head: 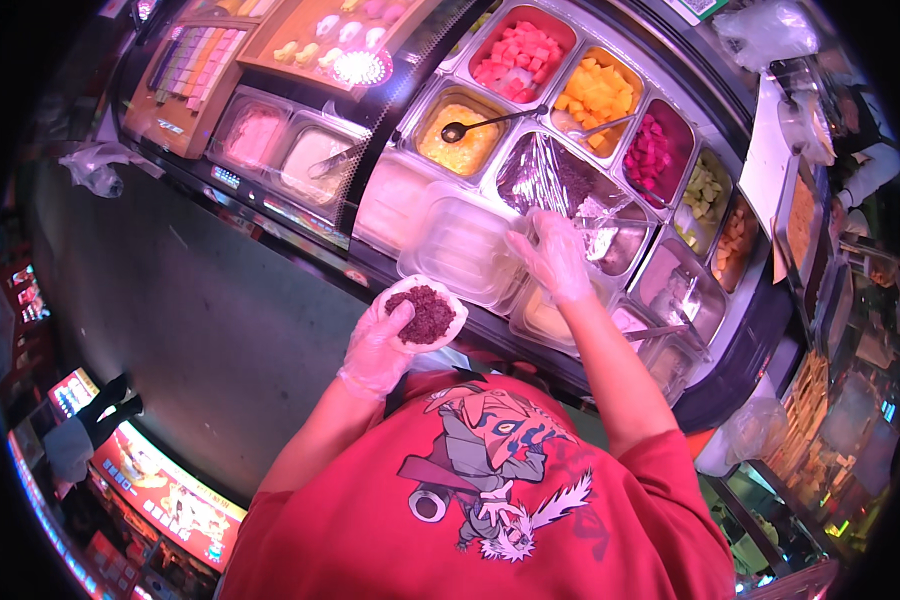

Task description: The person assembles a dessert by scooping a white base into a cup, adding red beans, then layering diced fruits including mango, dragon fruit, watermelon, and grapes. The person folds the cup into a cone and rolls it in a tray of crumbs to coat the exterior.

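Note:
My left hand [379, 345], in a clear plastic glove, holds a round white wrapper [456, 324] topped with a dark red-brown, crumbly filling [427, 315]; the thumb lies on the filling. My right hand [551, 251], gloved the same way, reaches over the counter between a translucent plastic lid [454, 240] and a metal pan of dark filling [551, 176] partly covered with cling film. The fingertips are at the lid's right edge and the near rim of the pan; whether they grip either one cannot be told.
Steel pans of red cubes [521, 56], orange-yellow cubes [596, 90], magenta cubes [645, 154] and yellow pulp with a black spoon [454, 133] line the counter. Two tubs [251, 135] and wooden trays [232, 64] lie at the upper left. At the right edge, a co-worker's arm [866, 176] shows.

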A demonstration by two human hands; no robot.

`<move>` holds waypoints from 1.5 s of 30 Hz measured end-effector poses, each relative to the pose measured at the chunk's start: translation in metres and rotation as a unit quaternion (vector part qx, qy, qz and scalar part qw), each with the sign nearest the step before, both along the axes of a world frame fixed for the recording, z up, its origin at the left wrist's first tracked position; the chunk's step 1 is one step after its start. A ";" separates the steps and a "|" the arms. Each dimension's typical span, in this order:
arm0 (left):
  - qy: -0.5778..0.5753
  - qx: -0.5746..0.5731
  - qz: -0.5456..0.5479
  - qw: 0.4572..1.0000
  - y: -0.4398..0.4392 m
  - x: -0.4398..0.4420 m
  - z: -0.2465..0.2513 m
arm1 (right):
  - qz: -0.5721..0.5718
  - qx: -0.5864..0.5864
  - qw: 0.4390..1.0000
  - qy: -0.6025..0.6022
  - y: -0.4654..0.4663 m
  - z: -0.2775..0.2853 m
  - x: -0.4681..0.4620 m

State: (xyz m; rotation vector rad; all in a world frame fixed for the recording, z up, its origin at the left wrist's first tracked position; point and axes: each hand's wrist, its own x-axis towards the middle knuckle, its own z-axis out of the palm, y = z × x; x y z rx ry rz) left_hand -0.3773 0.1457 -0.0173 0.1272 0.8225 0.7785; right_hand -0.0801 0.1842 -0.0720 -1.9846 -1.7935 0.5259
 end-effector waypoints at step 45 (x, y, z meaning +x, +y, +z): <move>-0.201 -0.100 0.057 0.973 -0.003 -0.043 0.004 | 0.043 -0.191 0.980 0.033 -0.084 -0.012 0.125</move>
